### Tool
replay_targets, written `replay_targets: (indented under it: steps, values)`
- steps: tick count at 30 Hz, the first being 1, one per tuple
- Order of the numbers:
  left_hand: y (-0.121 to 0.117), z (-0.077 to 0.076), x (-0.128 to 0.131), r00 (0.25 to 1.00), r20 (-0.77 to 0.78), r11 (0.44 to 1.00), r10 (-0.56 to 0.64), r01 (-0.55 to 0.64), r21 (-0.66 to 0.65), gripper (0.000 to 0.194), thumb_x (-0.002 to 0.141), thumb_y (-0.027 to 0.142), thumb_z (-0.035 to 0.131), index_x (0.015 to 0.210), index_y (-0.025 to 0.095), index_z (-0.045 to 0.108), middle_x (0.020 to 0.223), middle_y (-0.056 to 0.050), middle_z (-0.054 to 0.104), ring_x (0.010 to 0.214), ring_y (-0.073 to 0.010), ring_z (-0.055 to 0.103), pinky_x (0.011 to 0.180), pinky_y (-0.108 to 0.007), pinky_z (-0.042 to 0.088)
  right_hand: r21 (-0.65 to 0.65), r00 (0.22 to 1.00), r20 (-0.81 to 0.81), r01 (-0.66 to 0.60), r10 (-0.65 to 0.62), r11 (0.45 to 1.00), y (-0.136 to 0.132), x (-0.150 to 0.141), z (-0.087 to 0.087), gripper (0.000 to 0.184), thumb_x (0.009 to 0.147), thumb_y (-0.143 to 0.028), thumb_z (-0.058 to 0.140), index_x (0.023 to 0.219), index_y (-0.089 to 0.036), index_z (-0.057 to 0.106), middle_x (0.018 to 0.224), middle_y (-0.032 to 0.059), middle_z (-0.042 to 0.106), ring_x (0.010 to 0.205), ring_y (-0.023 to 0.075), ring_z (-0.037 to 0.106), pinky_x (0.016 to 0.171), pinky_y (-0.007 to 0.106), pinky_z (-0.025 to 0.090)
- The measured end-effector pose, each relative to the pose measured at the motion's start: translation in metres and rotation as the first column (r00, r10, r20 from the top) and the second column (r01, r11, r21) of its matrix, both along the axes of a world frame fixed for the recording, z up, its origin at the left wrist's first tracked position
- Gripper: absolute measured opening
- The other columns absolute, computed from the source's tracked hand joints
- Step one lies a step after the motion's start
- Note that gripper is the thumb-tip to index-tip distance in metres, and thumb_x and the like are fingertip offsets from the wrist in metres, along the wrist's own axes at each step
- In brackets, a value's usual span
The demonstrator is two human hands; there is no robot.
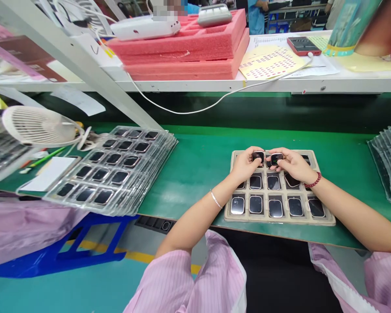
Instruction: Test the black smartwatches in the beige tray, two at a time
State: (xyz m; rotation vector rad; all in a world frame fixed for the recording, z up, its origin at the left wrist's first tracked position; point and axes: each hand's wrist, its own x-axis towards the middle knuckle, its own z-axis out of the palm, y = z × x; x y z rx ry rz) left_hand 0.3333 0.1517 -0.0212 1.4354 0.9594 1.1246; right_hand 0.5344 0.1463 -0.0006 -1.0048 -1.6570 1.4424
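Note:
A smartwatch with a dark square face is pinched between the thumb and fingers of my left hand. My right hand grips a second smartwatch, whose screen shows a small green mark. Both are held side by side, above the back row of a beige tray. In the tray's compartments lie several more square watch faces, such as the watch in the front row. My hands and forearms hide part of the back and middle rows.
Left of the tray, a tall stack of clear plastic trays holds more watch faces. Another clear stack stands at the far right. A white fan is at the left. Above the green bench, a shelf carries red foam; a white cable hangs below.

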Motion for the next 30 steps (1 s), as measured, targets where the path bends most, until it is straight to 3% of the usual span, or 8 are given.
replay_targets:
  steps: [13, 18, 23, 30]
  values:
    - [-0.0017, 0.0015, -0.0008, 0.997, -0.067, 0.999, 0.031, -0.029, 0.032, 0.042, 0.072, 0.01, 0.06, 0.113, 0.017, 0.057, 0.096, -0.005, 0.067, 0.088, -0.016, 0.065, 0.079, -0.027, 0.053, 0.001, 0.999, -0.043, -0.001, 0.001, 1.0, -0.0001, -0.0014, -0.0013, 0.043, 0.077, -0.016, 0.059, 0.119, -0.022, 0.057, 0.116, 0.0079, 0.068, 0.088, 0.0195, 0.072, 0.065, 0.027, 0.059]
    - [-0.001, 0.0027, -0.0009, 0.999, -0.033, 1.0, 0.004, -0.004, -0.004, 0.033, 0.076, 0.013, 0.058, 0.109, 0.016, 0.058, 0.092, -0.005, 0.066, 0.072, -0.0121, 0.063, 0.075, -0.027, 0.053, -0.004, 1.0, -0.004, -0.005, 0.005, 1.0, 0.0002, -0.0009, -0.0021, 0.037, 0.08, -0.019, 0.058, 0.117, -0.021, 0.059, 0.109, 0.0079, 0.07, 0.08, 0.0178, 0.072, 0.065, 0.029, 0.059]
    - [-0.0008, 0.0023, -0.0004, 1.0, -0.029, 1.0, 0.001, -0.001, -0.01, 0.048, 0.069, 0.006, 0.058, 0.116, 0.017, 0.055, 0.094, -0.005, 0.066, 0.079, -0.0131, 0.064, 0.078, -0.027, 0.053, -0.008, 0.998, -0.056, 0.001, -0.001, 1.0, -0.0003, -0.0004, -0.0035, 0.046, 0.076, -0.014, 0.058, 0.121, -0.023, 0.055, 0.115, 0.0078, 0.068, 0.087, 0.0184, 0.072, 0.067, 0.028, 0.059]
    - [0.0005, -0.0019, -0.0026, 0.999, -0.047, 0.998, -0.018, 0.021, 0.052, 0.033, 0.076, 0.012, 0.055, 0.109, 0.016, 0.058, 0.095, -0.005, 0.065, 0.076, -0.0138, 0.064, 0.075, -0.028, 0.054, 0.043, 1.0, -0.008, -0.022, 0.022, 0.999, 0.0007, 0.0, -0.0015, 0.04, 0.081, -0.016, 0.054, 0.12, -0.021, 0.057, 0.113, 0.0078, 0.069, 0.084, 0.0175, 0.071, 0.063, 0.027, 0.059]
